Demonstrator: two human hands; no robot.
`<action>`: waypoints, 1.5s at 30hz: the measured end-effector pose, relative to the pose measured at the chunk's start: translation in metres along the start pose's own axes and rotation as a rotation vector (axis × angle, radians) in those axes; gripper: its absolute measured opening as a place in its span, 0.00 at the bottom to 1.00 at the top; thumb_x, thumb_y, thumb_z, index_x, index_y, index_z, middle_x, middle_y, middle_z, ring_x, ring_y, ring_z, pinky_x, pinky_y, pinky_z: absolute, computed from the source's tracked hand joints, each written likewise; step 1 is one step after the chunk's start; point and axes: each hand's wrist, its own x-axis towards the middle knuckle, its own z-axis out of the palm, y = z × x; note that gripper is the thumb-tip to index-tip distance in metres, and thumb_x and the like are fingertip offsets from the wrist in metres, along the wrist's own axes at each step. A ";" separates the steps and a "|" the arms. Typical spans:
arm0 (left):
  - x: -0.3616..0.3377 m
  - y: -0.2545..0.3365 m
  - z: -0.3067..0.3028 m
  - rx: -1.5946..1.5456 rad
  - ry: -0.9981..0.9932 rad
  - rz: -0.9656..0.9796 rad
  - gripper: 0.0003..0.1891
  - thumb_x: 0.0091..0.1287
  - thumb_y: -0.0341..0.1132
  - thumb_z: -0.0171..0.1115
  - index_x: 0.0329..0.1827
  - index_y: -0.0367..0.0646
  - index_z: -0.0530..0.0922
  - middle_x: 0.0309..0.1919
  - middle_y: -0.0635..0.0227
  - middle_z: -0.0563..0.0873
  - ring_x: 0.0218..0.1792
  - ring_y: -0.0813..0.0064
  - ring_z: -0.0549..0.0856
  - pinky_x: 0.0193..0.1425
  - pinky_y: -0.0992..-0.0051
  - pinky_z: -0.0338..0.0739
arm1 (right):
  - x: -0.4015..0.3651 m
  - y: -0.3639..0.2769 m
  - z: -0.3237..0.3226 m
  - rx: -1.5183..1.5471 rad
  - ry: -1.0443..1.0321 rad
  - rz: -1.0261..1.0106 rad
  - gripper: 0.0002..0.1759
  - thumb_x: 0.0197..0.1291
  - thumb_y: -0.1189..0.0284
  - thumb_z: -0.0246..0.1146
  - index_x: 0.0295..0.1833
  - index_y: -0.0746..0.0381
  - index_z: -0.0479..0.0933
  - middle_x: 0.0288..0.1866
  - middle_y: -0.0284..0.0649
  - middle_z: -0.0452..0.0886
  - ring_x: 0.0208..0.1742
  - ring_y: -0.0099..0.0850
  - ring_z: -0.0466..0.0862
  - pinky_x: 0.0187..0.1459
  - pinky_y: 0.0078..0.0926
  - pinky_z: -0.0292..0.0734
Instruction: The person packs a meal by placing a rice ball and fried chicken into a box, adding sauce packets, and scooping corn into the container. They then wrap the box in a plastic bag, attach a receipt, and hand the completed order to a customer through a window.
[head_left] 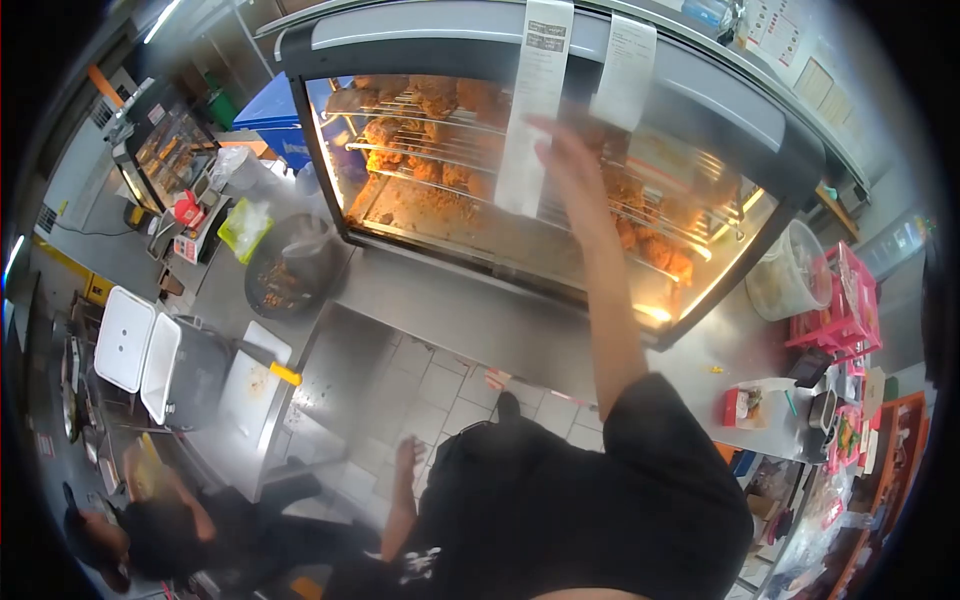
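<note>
My right hand [572, 165] is raised in front of a heated glass display cabinet [560, 285]. Its fingers are stretched out and slightly blurred, with the fingertips overlapping the edge of a long printed receipt [537, 110] that hangs from the cabinet's top. A second, shorter receipt [625, 70] hangs to the right. Behind the glass, browned fried chicken [385, 140] sits on wire racks. Low at my side, my left hand [408, 455] hangs with loosely bent fingers and holds nothing visible.
A co-worker in dark clothing [240, 530] stands at lower left. On the left counter are a dark round pan [285, 280], a yellow-handled tool [284, 373] on a white board, and a white-lidded container [125, 340]. A clear tub [790, 270] and pink crate [845, 305] stand right.
</note>
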 end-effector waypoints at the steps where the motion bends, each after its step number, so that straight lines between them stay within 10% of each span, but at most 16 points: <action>1: 0.011 0.018 -0.001 -0.060 -0.018 0.064 0.29 0.72 0.57 0.51 0.63 0.42 0.72 0.54 0.58 0.83 0.51 0.64 0.84 0.53 0.62 0.77 | 0.013 0.002 0.003 0.012 0.019 0.030 0.19 0.65 0.68 0.61 0.60 0.61 0.78 0.59 0.36 0.79 0.57 0.25 0.76 0.60 0.26 0.69; 11: -0.138 0.241 0.103 -0.279 -0.673 0.746 0.29 0.78 0.54 0.41 0.64 0.36 0.72 0.58 0.59 0.80 0.62 0.67 0.77 0.68 0.66 0.67 | -0.172 -0.016 0.040 -0.107 0.155 0.220 0.18 0.59 0.80 0.66 0.57 0.63 0.81 0.42 0.33 0.85 0.42 0.20 0.82 0.44 0.17 0.76; 18: -0.227 0.313 0.205 -0.354 -1.180 0.489 0.33 0.78 0.58 0.36 0.68 0.36 0.68 0.59 0.55 0.79 0.63 0.64 0.77 0.67 0.63 0.69 | -0.289 -0.065 0.005 -0.127 0.070 0.435 0.20 0.59 0.79 0.67 0.59 0.64 0.79 0.46 0.37 0.85 0.46 0.24 0.83 0.47 0.22 0.79; 23: -0.295 0.287 0.284 -0.200 -1.229 0.481 0.20 0.74 0.41 0.56 0.62 0.36 0.73 0.40 0.59 0.86 0.39 0.69 0.87 0.45 0.72 0.83 | -0.392 -0.063 -0.054 -0.213 0.251 0.499 0.17 0.59 0.78 0.68 0.54 0.65 0.78 0.39 0.38 0.84 0.41 0.23 0.83 0.39 0.22 0.78; 32: -0.410 0.162 0.489 -0.200 -1.336 0.371 0.20 0.76 0.43 0.51 0.66 0.44 0.70 0.32 0.70 0.77 0.22 0.77 0.78 0.29 0.74 0.78 | -0.617 -0.125 -0.215 -0.462 0.514 0.814 0.15 0.70 0.64 0.59 0.47 0.67 0.77 0.26 0.33 0.74 0.28 0.19 0.70 0.31 0.21 0.68; 38: -0.444 0.072 0.689 -0.167 -1.566 -0.045 0.17 0.77 0.42 0.48 0.62 0.45 0.70 0.29 0.70 0.78 0.20 0.77 0.76 0.29 0.72 0.78 | -0.692 -0.166 -0.308 -0.613 0.732 0.715 0.24 0.77 0.59 0.46 0.41 0.68 0.76 0.24 0.30 0.70 0.29 0.19 0.67 0.32 0.23 0.66; 43: -0.473 0.049 0.822 -0.098 -1.393 0.377 0.21 0.79 0.41 0.42 0.71 0.45 0.64 0.37 0.63 0.83 0.23 0.75 0.77 0.29 0.71 0.78 | -0.699 -0.159 -0.422 -0.376 0.819 0.909 0.23 0.76 0.58 0.46 0.37 0.66 0.75 0.24 0.31 0.70 0.25 0.21 0.69 0.27 0.27 0.66; 45: -0.465 0.045 0.853 -0.075 -1.198 0.726 0.24 0.77 0.39 0.45 0.74 0.42 0.59 0.56 0.60 0.75 0.51 0.70 0.74 0.57 0.71 0.67 | -0.699 -0.133 -0.468 -0.410 0.823 0.855 0.24 0.76 0.56 0.46 0.36 0.65 0.75 0.22 0.29 0.69 0.22 0.19 0.67 0.23 0.25 0.64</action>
